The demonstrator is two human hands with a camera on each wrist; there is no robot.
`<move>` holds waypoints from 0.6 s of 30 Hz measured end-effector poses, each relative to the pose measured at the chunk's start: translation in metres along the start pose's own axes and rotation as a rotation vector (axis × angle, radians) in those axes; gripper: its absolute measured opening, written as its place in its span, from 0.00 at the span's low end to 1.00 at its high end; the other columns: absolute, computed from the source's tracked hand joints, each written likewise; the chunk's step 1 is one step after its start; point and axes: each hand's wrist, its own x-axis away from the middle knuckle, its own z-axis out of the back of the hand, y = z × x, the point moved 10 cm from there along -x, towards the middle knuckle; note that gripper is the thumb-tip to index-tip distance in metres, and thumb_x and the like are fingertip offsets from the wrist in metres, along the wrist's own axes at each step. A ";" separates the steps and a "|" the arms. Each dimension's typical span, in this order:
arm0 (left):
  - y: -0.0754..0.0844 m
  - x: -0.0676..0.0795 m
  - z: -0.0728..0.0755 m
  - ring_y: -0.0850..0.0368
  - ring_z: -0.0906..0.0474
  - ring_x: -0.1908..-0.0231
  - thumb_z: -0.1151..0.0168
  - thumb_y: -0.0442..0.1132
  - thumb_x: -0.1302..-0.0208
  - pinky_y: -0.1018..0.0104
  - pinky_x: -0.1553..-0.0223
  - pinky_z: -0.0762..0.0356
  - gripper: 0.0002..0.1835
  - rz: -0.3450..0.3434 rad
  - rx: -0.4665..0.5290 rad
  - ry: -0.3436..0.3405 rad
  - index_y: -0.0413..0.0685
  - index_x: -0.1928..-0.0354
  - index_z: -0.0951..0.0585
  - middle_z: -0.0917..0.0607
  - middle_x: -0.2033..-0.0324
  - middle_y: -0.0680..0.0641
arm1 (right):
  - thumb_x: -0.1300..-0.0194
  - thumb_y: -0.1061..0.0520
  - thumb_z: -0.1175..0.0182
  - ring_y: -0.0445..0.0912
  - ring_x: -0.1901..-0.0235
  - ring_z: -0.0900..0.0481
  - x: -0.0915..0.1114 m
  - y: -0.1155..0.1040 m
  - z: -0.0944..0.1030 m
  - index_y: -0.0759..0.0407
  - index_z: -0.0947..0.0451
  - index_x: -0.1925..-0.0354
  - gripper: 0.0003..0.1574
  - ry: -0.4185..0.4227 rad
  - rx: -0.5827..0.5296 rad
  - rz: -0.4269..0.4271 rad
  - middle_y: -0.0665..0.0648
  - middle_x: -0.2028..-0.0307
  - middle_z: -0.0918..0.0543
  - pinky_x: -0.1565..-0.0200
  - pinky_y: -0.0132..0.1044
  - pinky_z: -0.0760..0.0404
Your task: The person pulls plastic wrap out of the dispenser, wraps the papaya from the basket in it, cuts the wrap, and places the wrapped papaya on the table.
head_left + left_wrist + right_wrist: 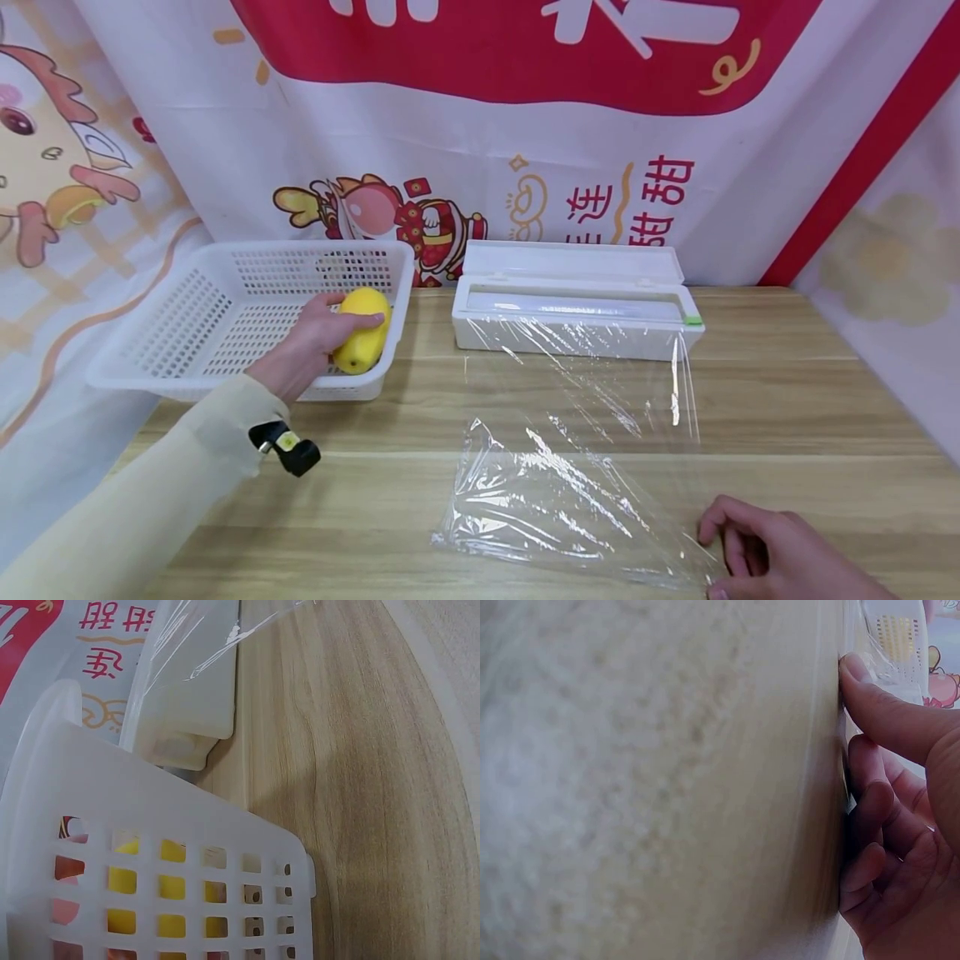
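Note:
My left hand (318,333) reaches into the white plastic basket (401,321) and grips a yellow fruit (365,343) at its right end, the thumb lying across it. In the left wrist view, yellow shows through the holes of the basket wall (187,802), and the hand is hidden. A sheet of clear cling film (555,492) stretches over the table from its white dispenser box (577,337). My right hand (780,554) rests at the film's near right corner. Its thumb touches down there, apart from the loosely curled fingers (874,802).
The dispenser's lid (573,260) stands raised, with a green piece (692,320) at the right end of the box. A printed cloth (480,133) hangs behind the wooden table (810,400). A black strap (288,446) circles the left wrist.

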 end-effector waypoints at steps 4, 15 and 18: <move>0.001 0.000 -0.001 0.42 0.31 0.34 0.31 0.52 0.28 0.50 0.34 0.26 0.51 0.000 0.002 -0.001 0.50 0.15 0.51 0.35 0.22 0.36 | 0.37 0.55 0.23 0.30 0.76 0.27 0.000 0.003 -0.001 0.46 0.25 0.51 0.22 -0.012 -0.012 -0.042 0.39 0.75 0.23 0.76 0.29 0.29; 0.001 0.001 0.001 0.48 0.26 0.44 0.29 0.58 0.32 0.60 0.49 0.23 0.48 0.000 0.034 0.023 0.50 0.18 0.40 0.27 0.32 0.42 | 0.38 0.58 0.23 0.29 0.76 0.28 0.000 -0.002 0.000 0.48 0.25 0.51 0.23 -0.001 -0.003 -0.006 0.42 0.75 0.23 0.77 0.28 0.30; 0.002 0.003 0.003 0.48 0.25 0.45 0.30 0.59 0.32 0.60 0.50 0.22 0.48 -0.005 0.047 0.032 0.51 0.18 0.40 0.26 0.34 0.43 | 0.37 0.58 0.23 0.29 0.76 0.28 -0.001 -0.002 -0.001 0.48 0.25 0.51 0.23 -0.007 -0.005 -0.012 0.41 0.75 0.23 0.77 0.28 0.30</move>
